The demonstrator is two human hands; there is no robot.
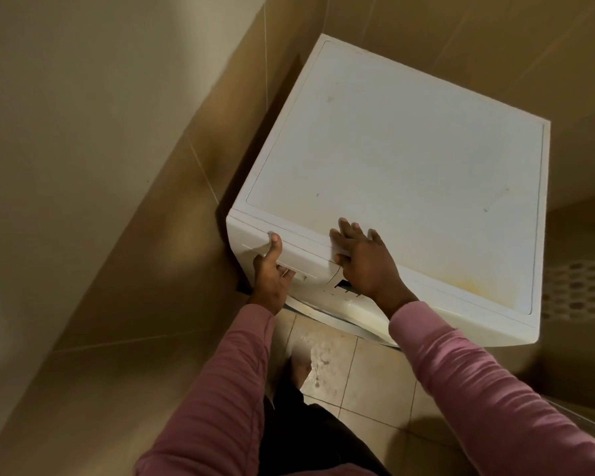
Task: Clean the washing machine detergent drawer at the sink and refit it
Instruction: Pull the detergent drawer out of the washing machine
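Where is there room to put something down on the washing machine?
The washing machine's white top is bare from the tiled wall to the right edge. Only the front edge is busy: the right hand rests there, and the left hand holds the drawer front below.

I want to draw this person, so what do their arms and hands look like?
The left sleeve and the right sleeve are both long and dusty pink, with fine ribbed lines in the cloth, and they end at the wrists. The left hand and the right hand are bare: no gloves, rings or watch that I can see.
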